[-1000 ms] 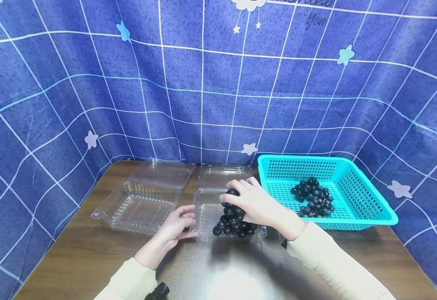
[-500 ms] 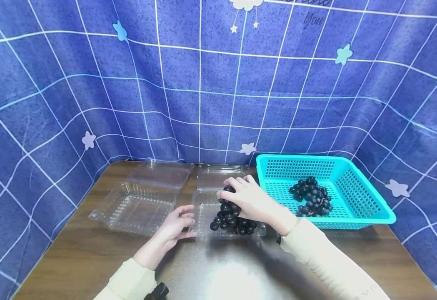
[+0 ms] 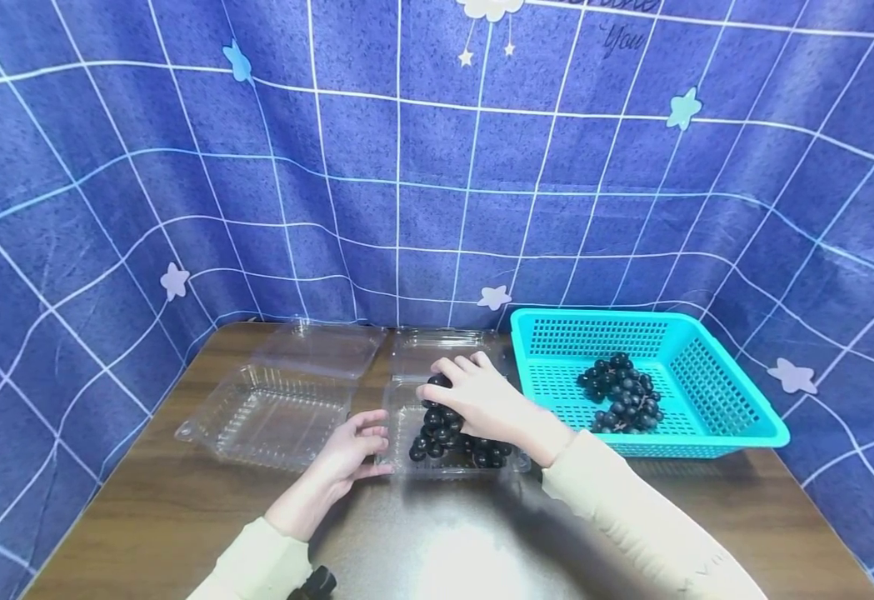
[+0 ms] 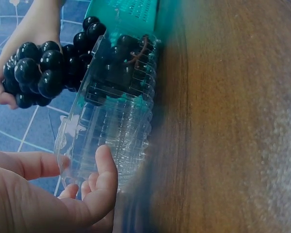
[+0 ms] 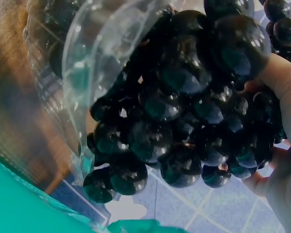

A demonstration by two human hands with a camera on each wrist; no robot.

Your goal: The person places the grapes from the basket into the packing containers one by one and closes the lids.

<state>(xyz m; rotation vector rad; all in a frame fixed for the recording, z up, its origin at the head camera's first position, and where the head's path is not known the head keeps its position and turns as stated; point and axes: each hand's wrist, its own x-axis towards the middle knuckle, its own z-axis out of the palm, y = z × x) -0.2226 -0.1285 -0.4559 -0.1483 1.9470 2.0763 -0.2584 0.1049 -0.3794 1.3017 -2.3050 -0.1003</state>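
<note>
My right hand [image 3: 485,402] holds a bunch of black grapes [image 3: 437,429] from above, over the right clear plastic box [image 3: 402,433]. In the left wrist view, part of the bunch [image 4: 31,73] hangs in the hand above the rim, while other grapes show through the box wall. The right wrist view has the grapes [image 5: 184,68] close up, partly behind the box's clear edge [image 5: 80,63]. My left hand [image 3: 354,450] is at the same box's left end, with thumb and fingers spread about its side. Whether the thumb presses the wall is hard to tell.
A turquoise basket [image 3: 744,417] with more black grapes [image 3: 624,396] stands at the right. Another clear plastic box [image 3: 272,417] with its raised lid [image 3: 324,346] is at the left. The right box's lid [image 3: 444,354] lies back towards the blue curtain [image 3: 347,200].
My right hand has moved slightly left with the grapes and the bunch sits a little lower in the box. My left hand has stayed beside the box.
</note>
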